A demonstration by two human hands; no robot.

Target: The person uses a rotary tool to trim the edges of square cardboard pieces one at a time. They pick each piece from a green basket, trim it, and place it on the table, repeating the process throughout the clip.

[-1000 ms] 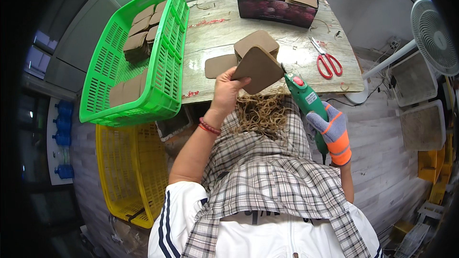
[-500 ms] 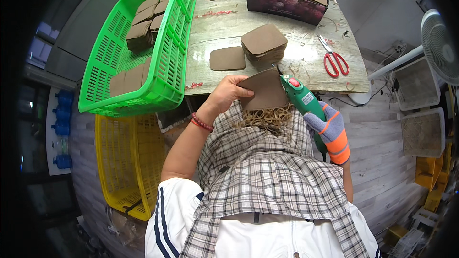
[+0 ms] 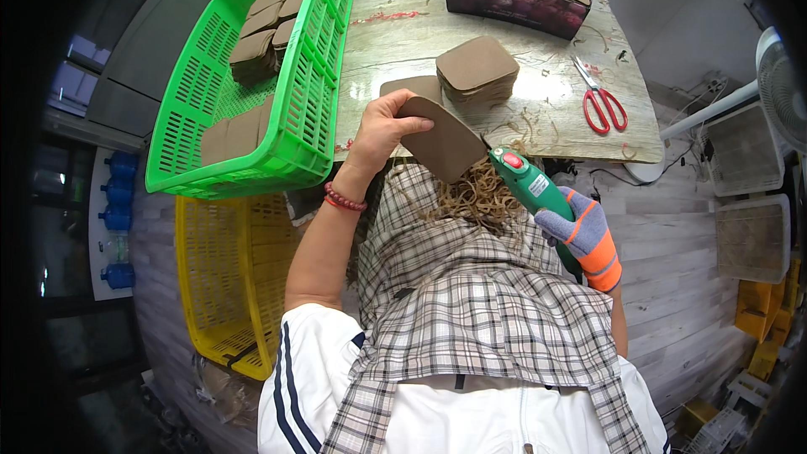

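My bare left hand (image 3: 380,133), a beaded bracelet at its wrist, pinches a flat brown pad (image 3: 450,141) with rounded corners by its upper left edge. The pad is tilted, its lower corner hanging over my lap. A grey and orange glove covers my right hand (image 3: 580,231), which is wrapped round a green handheld power tool (image 3: 538,188) with a red button. The tool's thin dark tip is at the pad's right edge; whether they touch I cannot tell. Thin brown trimmings (image 3: 481,202) lie heaped on my checked apron (image 3: 487,311) beneath the pad.
On the table (image 3: 387,42) stand a stack of brown pads (image 3: 477,67), another pad (image 3: 409,87) partly behind my left hand, and red-handled scissors (image 3: 605,109). A dark box (image 3: 513,5) of pads stands behind. Left are a green crate (image 3: 307,109) holding pads and a yellow crate (image 3: 218,277).
My left hand has turned and tilted the pad, so a corner points down toward my lap. The tool stays at the pad's right side in my right hand. The view has shifted slightly.
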